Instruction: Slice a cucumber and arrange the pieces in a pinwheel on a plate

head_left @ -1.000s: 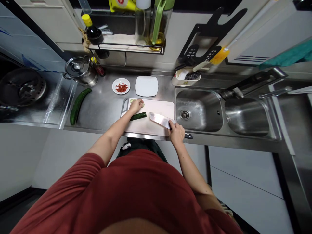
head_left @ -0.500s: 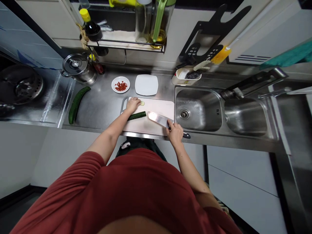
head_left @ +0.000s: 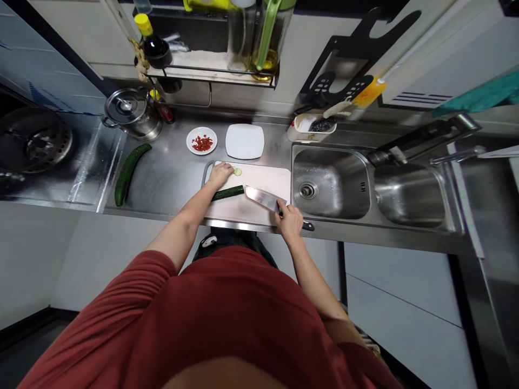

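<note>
A pale cutting board point(head_left: 259, 210) lies at the counter's front, with a cut length of dark green cucumber point(head_left: 228, 193) on its left half. My left hand point(head_left: 221, 174) rests over the board's upper left, fingers bent and drawn together against pale cucumber slices point(head_left: 237, 171); the palm side is hidden. In my right hand point(head_left: 290, 220) is the handle of a kitchen knife point(head_left: 263, 198). Its broad blade points left over the board, the tip just right of the cucumber's cut end and apart from it.
Behind the board stand a white plate point(head_left: 245, 141) and a small dish point(head_left: 201, 132) of chopped red bits. A whole cucumber point(head_left: 130, 173) and a lidded pot point(head_left: 132, 113) are on the left. The double sink point(head_left: 332, 181) adjoins the board's right side.
My right hand and the knife have shifted very slightly left over the board. My left hand stays at the slices, and the cucumber has not moved.
</note>
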A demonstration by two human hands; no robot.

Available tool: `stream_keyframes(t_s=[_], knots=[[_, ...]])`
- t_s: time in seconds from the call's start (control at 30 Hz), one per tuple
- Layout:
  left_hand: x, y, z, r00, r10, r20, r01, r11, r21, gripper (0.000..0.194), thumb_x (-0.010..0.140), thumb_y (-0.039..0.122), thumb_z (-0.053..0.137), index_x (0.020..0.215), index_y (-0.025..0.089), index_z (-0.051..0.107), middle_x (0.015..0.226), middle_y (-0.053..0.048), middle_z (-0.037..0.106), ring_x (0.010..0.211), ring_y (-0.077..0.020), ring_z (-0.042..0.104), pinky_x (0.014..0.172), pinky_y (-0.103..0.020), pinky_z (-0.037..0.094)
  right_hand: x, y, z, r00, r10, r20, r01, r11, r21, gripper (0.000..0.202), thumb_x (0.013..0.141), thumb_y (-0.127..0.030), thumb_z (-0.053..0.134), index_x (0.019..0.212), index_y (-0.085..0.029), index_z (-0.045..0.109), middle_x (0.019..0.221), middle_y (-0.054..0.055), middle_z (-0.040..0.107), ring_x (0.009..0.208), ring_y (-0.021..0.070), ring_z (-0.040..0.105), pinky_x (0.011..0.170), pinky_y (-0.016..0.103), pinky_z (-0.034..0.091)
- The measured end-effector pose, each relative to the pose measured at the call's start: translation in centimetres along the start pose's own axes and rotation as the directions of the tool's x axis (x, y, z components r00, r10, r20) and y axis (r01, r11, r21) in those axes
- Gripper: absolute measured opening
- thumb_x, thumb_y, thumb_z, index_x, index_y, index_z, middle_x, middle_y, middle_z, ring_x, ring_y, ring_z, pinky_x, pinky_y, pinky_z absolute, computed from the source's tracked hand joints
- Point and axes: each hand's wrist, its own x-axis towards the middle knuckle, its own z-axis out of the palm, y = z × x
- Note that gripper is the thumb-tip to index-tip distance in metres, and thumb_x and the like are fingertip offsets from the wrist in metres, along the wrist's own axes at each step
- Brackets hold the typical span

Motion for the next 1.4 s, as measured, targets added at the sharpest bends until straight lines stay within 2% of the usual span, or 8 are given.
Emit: stream_keyframes(t_s=[0.27, 0.5, 0.73, 0.87, 1.03, 1.13, 1.27, 1.4], knots=[[-0.3, 0.7, 0.1, 0.996, -0.085, 0.005, 0.086, 0.995, -0.053, 0.027, 0.093, 0.029, 0.045, 0.104, 0.023, 0.068, 0.111, -0.012, 0.063, 0.108, -0.0261, 0.049, 0.088, -0.037, 0.036, -0.4, 0.0, 0.4, 1.000, 0.005, 0.010, -0.005, 0.999, 0.037, 0.049, 0.086, -0.028, 0.053, 0.134, -0.020, 0.056, 0.094, 0.009, 0.060, 0.089, 0.0231, 0.047, 0.078, 0.031, 0.030], [-0.4, 1.0, 0.7, 0.999, 0.037, 0.033, -0.036, 0.999, -0.030, 0.028, 0.093, 0.023, 0.043, 0.102, 0.025, 0.068, 0.111, -0.011, 0.062, 0.108, -0.0245, 0.049, 0.087, -0.037, 0.036, -0.4, 0.1, 1.2, 1.000, 0.021, -0.011, -0.020, 0.998, 0.058, 0.047, 0.087, -0.028, 0.051, 0.132, -0.021, 0.057, 0.091, 0.007, 0.060, 0.087, 0.0217, 0.048, 0.078, 0.029, 0.031], [0.3, 1.3, 1.0, 1.000, -0.004, 0.013, 0.005, 0.999, -0.032, 0.026, 0.090, 0.018, 0.045, 0.096, 0.023, 0.070, 0.104, -0.014, 0.064, 0.106, -0.0261, 0.050, 0.086, -0.039, 0.037, -0.4, 0.1, 1.0, 1.000, 0.025, -0.013, -0.024, 0.996, 0.081, 0.047, 0.085, -0.028, 0.053, 0.131, -0.020, 0.058, 0.092, 0.008, 0.062, 0.088, 0.0217, 0.050, 0.079, 0.029, 0.033], [0.0, 1.8, 0.4, 0.997, -0.079, -0.018, 0.077, 0.992, -0.099, 0.025, 0.092, 0.025, 0.046, 0.099, 0.023, 0.070, 0.107, -0.012, 0.064, 0.109, -0.0258, 0.050, 0.090, -0.039, 0.037, -0.4, 0.0, 1.3, 0.996, 0.089, -0.001, -0.087, 0.977, 0.193, 0.045, 0.086, -0.029, 0.051, 0.129, -0.021, 0.060, 0.095, 0.008, 0.065, 0.089, 0.0218, 0.054, 0.077, 0.029, 0.036], [-2.2, 2.0, -0.8, 0.935, -0.318, -0.158, 0.266, 0.921, -0.283, 0.029, 0.094, 0.037, 0.046, 0.108, 0.023, 0.068, 0.114, -0.008, 0.064, 0.109, -0.0221, 0.053, 0.093, -0.033, 0.039, 0.0, -0.3, 1.8, 0.962, 0.262, 0.073, -0.268, 0.869, 0.416, 0.042, 0.092, -0.045, 0.039, 0.114, -0.021, 0.066, 0.082, 0.005, 0.066, 0.073, 0.0196, 0.056, 0.067, 0.027, 0.036], [-4.5, 1.7, -1.2, 0.890, -0.407, -0.207, 0.322, 0.880, -0.348, 0.032, 0.094, 0.039, 0.045, 0.108, 0.020, 0.067, 0.111, -0.008, 0.066, 0.101, -0.0196, 0.057, 0.090, -0.030, 0.042, 0.5, -0.6, 1.8, 0.961, 0.265, 0.080, -0.269, 0.834, 0.482, 0.047, 0.092, -0.051, 0.035, 0.100, -0.019, 0.067, 0.074, 0.004, 0.064, 0.069, 0.0187, 0.054, 0.063, 0.026, 0.035], [-7.1, 1.8, -1.2, 0.879, -0.425, -0.215, 0.334, 0.872, -0.359, 0.030, 0.093, 0.039, 0.048, 0.105, 0.020, 0.068, 0.107, -0.006, 0.067, 0.095, -0.0182, 0.059, 0.088, -0.029, 0.044, 1.2, -1.3, 1.8, 0.973, 0.220, 0.072, -0.223, 0.803, 0.553, 0.045, 0.091, -0.053, 0.034, 0.090, -0.020, 0.064, 0.073, 0.003, 0.064, 0.067, 0.0182, 0.054, 0.063, 0.025, 0.036], [-8.3, 3.0, -1.1, 0.917, -0.346, -0.197, 0.273, 0.906, -0.324, 0.028, 0.093, 0.038, 0.049, 0.104, 0.021, 0.069, 0.110, -0.006, 0.067, 0.105, -0.0195, 0.058, 0.095, -0.030, 0.042, 2.1, -2.3, 2.1, 0.969, 0.211, 0.125, -0.244, 0.773, 0.585, 0.043, 0.090, -0.054, 0.035, 0.083, -0.020, 0.060, 0.066, 0.003, 0.063, 0.065, 0.0185, 0.057, 0.062, 0.025, 0.038]])
